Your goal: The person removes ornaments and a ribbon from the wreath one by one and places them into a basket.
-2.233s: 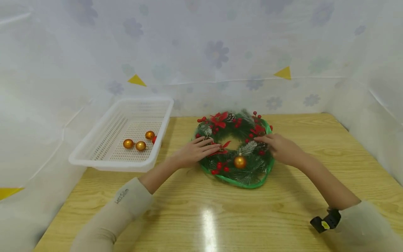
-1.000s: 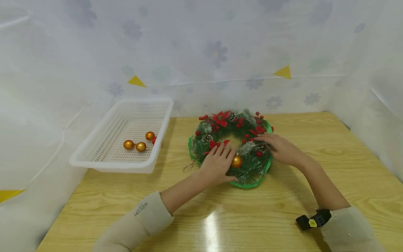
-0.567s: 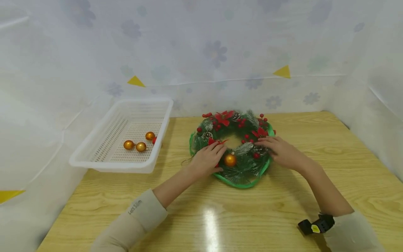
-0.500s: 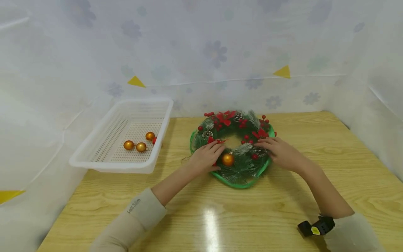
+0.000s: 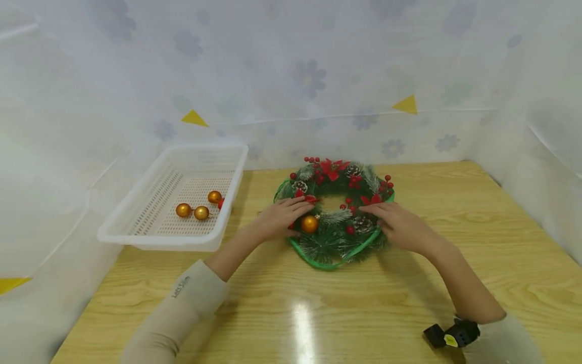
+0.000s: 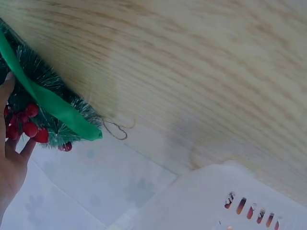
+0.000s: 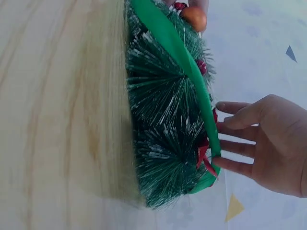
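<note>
- The wreath [image 5: 324, 243] lies flat on the table [image 5: 364, 313], to the right of the basket and well within reach of both hands
- A gold ball [image 5: 310, 224] sits on its near left part, by a frosted sprig [image 5: 335, 217]; a green ribbon [image 7: 184, 55] runs round its outer edge, slack at the front
- The left hand [image 5: 278, 218] rests spread on the left side, fingertips by a red flower [image 5: 309, 198] and close to the gold ball; the wrist view shows red berries [image 6: 29, 128] between thumb and fingers, but whether they are squeezed I cannot tell
- The right hand [image 5: 403, 226] is spread too, fingers apart and pinching nothing, tips touching the ribbon's side near a pine cone [image 5: 362, 224]
- To handle it well, I judge, both hands should work evenly and lightly, pushing on the firm ring rather than on berries or petals, and minding the loose ribbon and the string loop [image 6: 115, 130] beside it
- Farther left, the basket [image 5: 159, 241] holds three gold balls [image 5: 184, 210] and a partly hidden red one
- Behind hangs a pale flowered sheet [image 5: 273, 60] with yellow triangles [image 5: 195, 119]
</note>
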Demonstrator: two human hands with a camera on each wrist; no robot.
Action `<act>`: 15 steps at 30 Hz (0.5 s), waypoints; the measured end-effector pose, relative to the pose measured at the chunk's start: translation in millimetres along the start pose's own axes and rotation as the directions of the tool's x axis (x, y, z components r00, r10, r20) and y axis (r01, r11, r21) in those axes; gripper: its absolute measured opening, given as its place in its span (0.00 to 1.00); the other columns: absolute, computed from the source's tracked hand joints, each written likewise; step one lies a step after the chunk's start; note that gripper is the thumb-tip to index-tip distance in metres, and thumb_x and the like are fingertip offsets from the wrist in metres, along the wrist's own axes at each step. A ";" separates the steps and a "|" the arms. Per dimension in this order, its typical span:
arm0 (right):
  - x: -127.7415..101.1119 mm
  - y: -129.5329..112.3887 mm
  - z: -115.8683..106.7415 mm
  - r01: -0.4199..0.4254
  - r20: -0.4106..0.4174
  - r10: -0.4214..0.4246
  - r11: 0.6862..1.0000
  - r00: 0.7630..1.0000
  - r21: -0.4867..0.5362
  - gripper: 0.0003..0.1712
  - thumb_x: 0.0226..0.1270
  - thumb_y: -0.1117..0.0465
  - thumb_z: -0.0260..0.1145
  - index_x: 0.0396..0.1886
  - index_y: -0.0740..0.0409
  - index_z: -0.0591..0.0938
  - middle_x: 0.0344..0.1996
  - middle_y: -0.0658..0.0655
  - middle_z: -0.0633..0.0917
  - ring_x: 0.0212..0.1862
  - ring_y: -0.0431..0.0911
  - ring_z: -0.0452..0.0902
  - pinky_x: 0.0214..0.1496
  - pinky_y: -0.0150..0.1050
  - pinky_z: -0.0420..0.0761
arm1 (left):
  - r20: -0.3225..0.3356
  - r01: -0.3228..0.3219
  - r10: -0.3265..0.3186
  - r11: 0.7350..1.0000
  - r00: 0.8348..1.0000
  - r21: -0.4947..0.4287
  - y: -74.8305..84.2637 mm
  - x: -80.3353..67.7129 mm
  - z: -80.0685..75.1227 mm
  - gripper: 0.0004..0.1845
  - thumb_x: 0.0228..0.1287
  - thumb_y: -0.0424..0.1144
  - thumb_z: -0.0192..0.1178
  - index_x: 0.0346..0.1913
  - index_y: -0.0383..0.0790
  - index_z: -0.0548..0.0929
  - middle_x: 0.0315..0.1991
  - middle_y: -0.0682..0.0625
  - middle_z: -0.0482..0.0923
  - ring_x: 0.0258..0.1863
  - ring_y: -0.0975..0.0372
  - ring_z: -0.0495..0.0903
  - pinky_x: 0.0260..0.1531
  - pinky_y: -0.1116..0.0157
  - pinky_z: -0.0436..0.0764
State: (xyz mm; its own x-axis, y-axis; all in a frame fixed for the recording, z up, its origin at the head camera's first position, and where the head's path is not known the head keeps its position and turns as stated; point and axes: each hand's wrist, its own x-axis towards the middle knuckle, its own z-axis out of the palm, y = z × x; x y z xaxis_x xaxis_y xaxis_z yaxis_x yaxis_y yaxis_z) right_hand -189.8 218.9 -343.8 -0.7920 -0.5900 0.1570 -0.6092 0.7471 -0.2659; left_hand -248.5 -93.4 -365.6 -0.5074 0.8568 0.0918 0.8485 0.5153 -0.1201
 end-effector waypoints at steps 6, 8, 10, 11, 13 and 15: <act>-1.4 10.8 3.1 0.025 -0.150 -0.025 1.000 0.988 -0.005 0.27 0.58 0.78 0.53 0.59 0.63 0.72 0.52 0.65 0.73 0.49 0.57 0.69 0.42 0.50 0.73 | 0.008 -0.006 0.007 0.992 1.000 -0.126 3.2 -6.8 -7.1 0.39 0.58 0.46 0.63 0.69 0.40 0.58 0.69 0.48 0.55 0.66 0.55 0.55 0.61 0.54 0.61; -0.8 13.8 3.5 0.020 -0.196 -0.025 0.999 0.980 -0.027 0.28 0.57 0.79 0.52 0.59 0.63 0.72 0.53 0.66 0.73 0.50 0.59 0.68 0.46 0.54 0.72 | -0.003 -0.008 0.008 0.987 1.000 -0.163 4.6 -8.3 -9.2 0.37 0.60 0.44 0.61 0.69 0.39 0.59 0.68 0.48 0.56 0.66 0.54 0.56 0.61 0.54 0.60; -0.4 16.6 3.5 -0.002 -0.212 -0.007 0.999 0.977 -0.044 0.28 0.56 0.79 0.50 0.59 0.64 0.71 0.56 0.67 0.71 0.54 0.63 0.65 0.51 0.58 0.69 | -0.004 0.013 -0.013 0.984 1.000 -0.178 7.1 -8.8 -12.3 0.35 0.60 0.44 0.59 0.69 0.40 0.59 0.68 0.47 0.57 0.65 0.54 0.57 0.62 0.54 0.58; -0.1 17.9 3.3 -0.015 -0.209 0.003 0.998 0.978 -0.055 0.29 0.56 0.79 0.49 0.60 0.65 0.71 0.57 0.68 0.70 0.56 0.64 0.63 0.53 0.59 0.67 | -0.004 0.030 -0.031 0.982 0.999 -0.184 9.0 -8.7 -14.1 0.35 0.60 0.45 0.58 0.69 0.40 0.59 0.67 0.46 0.57 0.65 0.54 0.58 0.62 0.53 0.58; -0.2 20.0 3.3 -0.029 -0.184 0.019 0.998 0.983 -0.053 0.29 0.56 0.79 0.48 0.61 0.66 0.70 0.59 0.68 0.67 0.58 0.66 0.61 0.56 0.61 0.63 | 0.003 0.081 -0.081 0.980 0.997 -0.183 14.3 -8.0 -17.5 0.36 0.60 0.50 0.56 0.69 0.41 0.59 0.67 0.45 0.57 0.65 0.53 0.58 0.61 0.52 0.58; -0.6 22.1 4.3 -0.034 -0.145 0.028 0.999 0.989 -0.040 0.30 0.56 0.80 0.48 0.61 0.66 0.69 0.60 0.69 0.65 0.59 0.66 0.59 0.56 0.62 0.62 | 0.013 0.147 -0.147 0.974 0.989 -0.170 21.5 -6.7 -19.7 0.37 0.61 0.57 0.54 0.69 0.43 0.60 0.67 0.46 0.57 0.65 0.52 0.57 0.61 0.51 0.58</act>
State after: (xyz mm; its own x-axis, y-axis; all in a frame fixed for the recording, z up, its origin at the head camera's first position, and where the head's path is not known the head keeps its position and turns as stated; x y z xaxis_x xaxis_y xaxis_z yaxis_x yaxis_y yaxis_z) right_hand -202.7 234.5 -353.9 -0.8062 -0.5181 0.2858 -0.5828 0.7785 -0.2328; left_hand -223.9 -88.4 -349.3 -0.6286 0.7719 0.0952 0.7777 0.6253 0.0647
